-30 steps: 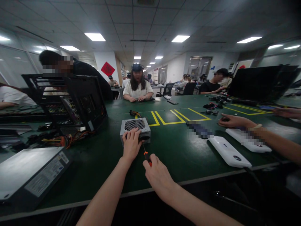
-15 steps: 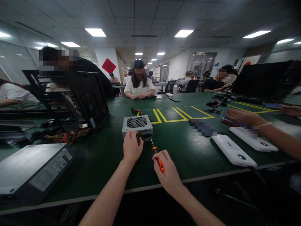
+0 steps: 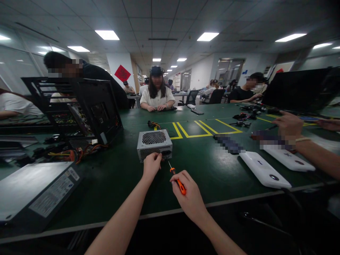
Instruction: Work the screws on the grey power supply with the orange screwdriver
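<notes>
A grey power supply unit (image 3: 154, 141) with a honeycomb grille on top sits on the green table in front of me. My left hand (image 3: 152, 165) is at its near face, thumb and fingers pinched together beside the dark socket; whatever they pinch is too small to make out. My right hand (image 3: 189, 191) is closed around the orange and black handle of a screwdriver (image 3: 181, 186). Its thin shaft points up and left toward the unit's lower right corner, with the tip close to the near face. Whether the tip touches cannot be told.
To the left stand an open black computer case (image 3: 98, 109) and a larger power supply (image 3: 34, 187). Two white power banks (image 3: 262, 170) lie on the right, where another person's hand (image 3: 289, 125) is held above the table. Yellow tape lines (image 3: 193, 135) mark the surface beyond.
My left hand has lowered slightly, its fingers closing into a pinch near the socket. The screwdriver tip has shifted a little down and left. The other person's hand on the right has risen.
</notes>
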Available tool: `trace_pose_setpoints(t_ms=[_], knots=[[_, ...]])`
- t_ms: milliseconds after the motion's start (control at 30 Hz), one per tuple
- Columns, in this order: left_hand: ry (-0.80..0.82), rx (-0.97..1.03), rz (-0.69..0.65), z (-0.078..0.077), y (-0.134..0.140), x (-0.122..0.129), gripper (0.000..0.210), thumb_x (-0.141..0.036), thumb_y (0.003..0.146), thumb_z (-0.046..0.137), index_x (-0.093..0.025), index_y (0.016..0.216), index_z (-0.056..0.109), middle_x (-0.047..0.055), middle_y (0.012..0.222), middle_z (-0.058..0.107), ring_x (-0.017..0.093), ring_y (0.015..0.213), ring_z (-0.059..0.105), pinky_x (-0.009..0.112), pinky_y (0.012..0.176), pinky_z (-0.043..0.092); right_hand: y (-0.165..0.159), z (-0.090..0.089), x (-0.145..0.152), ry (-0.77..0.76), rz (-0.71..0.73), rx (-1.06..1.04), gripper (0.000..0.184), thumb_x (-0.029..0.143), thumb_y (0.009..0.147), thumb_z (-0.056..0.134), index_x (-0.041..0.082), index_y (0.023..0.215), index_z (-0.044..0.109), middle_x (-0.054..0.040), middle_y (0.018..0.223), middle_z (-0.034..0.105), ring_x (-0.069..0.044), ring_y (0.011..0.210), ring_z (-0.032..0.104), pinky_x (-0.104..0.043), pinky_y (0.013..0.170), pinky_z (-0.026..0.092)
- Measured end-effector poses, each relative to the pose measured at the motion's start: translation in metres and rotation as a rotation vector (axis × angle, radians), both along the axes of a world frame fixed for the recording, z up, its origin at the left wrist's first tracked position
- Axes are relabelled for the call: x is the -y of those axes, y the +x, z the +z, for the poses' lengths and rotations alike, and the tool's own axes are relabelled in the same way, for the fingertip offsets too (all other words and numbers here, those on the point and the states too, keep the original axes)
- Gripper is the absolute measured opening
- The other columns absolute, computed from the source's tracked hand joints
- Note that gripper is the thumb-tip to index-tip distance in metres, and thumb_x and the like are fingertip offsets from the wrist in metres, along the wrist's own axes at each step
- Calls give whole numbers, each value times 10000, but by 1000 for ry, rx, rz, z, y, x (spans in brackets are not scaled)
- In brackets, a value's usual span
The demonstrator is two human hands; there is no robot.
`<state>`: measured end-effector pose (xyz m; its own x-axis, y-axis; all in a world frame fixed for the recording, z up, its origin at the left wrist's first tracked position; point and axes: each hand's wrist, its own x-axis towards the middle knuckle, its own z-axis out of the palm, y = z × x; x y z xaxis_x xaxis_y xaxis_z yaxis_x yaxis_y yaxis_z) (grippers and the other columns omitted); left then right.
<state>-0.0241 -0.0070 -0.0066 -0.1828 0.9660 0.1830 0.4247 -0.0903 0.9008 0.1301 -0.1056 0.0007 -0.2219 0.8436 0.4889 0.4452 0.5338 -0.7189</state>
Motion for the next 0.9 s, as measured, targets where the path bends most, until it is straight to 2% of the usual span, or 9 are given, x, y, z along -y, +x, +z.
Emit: trace_pose_setpoints(t_ms=[167, 433, 900], knots=[[-103, 183, -66, -1, -2, 1, 239, -229, 746, 421, -122, 861, 601, 68, 813, 681, 48, 355, 450, 191, 356, 282, -1, 1, 0, -1, 70, 44, 131, 133, 841, 420, 203, 864, 529, -19, 886, 470, -133, 782, 516, -265, 720, 408], [-210, 370, -158, 6, -2, 4, 242, -148, 715, 426, -87, 872, 600, 106, 848, 680, 20, 371, 442, 157, 338, 250, -4, 0, -4, -26, 88, 93, 141, 140, 853, 412, 208, 908, 523, -25, 924, 460, -137, 811, 521, -278, 750, 416], [-228, 414, -185, 5, -7, 3, 223, -119, 721, 434, -90, 871, 596, 105, 855, 678, 14, 375, 434, 151, 344, 250, -7, -4, -3, 27, 64, 142, 149, 138, 846, 412, 204, 912, 529, -30, 920, 460, -135, 784, 530, -277, 730, 430]])
